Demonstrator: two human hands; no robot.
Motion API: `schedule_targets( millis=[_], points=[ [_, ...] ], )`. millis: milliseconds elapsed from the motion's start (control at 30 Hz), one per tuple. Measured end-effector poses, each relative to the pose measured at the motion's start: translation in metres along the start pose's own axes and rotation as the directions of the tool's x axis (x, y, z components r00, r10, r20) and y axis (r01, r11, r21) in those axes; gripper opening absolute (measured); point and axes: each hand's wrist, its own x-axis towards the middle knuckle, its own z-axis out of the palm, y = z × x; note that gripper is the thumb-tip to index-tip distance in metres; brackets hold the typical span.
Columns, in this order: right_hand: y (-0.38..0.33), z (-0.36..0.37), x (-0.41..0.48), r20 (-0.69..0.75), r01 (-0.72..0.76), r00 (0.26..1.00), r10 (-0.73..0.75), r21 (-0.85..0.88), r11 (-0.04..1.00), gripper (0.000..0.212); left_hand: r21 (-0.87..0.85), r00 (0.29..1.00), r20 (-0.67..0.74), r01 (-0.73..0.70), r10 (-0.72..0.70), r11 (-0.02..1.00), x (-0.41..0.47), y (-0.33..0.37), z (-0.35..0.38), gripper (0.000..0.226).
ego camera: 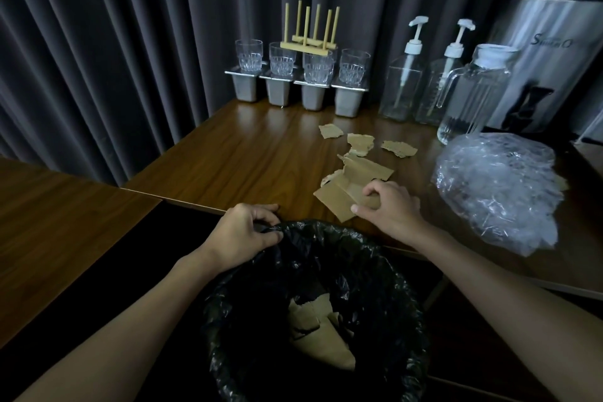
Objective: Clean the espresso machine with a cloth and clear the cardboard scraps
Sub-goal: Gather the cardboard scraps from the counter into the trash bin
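A bin lined with a black bag (pixel 385 274) stands below the table's front edge, with brown cardboard scraps (pixel 318 333) lying inside it. My left hand (pixel 246 230) grips the bag's rim at its far left. My right hand (pixel 388 207) rests on the wooden table (pixel 248 157), its fingers closed on a large folded cardboard piece (pixel 339 197). Behind that piece lie another torn piece (pixel 367 168) and three small scraps (pixel 360 142) further back. No cloth or espresso machine is visible.
A crumpled clear plastic bag (pixel 496 186) lies right of my right hand. At the back stand several glasses (pixel 318 67) on metal containers, a wooden rack (pixel 310 39), two pump bottles (pixel 404 78), a glass jug (pixel 473 95) and a steel dispenser (pixel 554 52). Dark curtains hang behind.
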Motion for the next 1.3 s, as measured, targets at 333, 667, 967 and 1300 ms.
schedule_targets(
  millis=[333, 667, 967, 1300],
  points=[
    [-0.009, -0.022, 0.009, 0.104, -0.239, 0.967, 0.234, 0.697, 0.676, 0.027, -0.006, 1.000, 0.001, -0.007, 0.007, 1.000, 0.001, -0.009, 0.000, 0.005],
    [-0.015, -0.036, -0.011, 0.117, -0.150, 0.989, 0.094, 0.807, 0.571, 0.020, -0.016, 1.000, 0.017, -0.009, 0.010, 1.000, 0.003, -0.012, -0.001, 0.003],
    [-0.027, -0.033, -0.021, 0.308, -0.099, 0.937, -0.165, 0.688, 0.719, 0.021, -0.056, 0.999, 0.022, -0.024, 0.025, 0.998, 0.003, -0.015, -0.001, 0.006],
    [-0.006, -0.014, 0.010, 0.061, 0.067, 0.995, -0.083, 0.234, 0.970, 0.043, -0.027, 1.000, -0.003, -0.017, 0.017, 0.999, 0.004, -0.017, 0.000, 0.005]
  ],
)
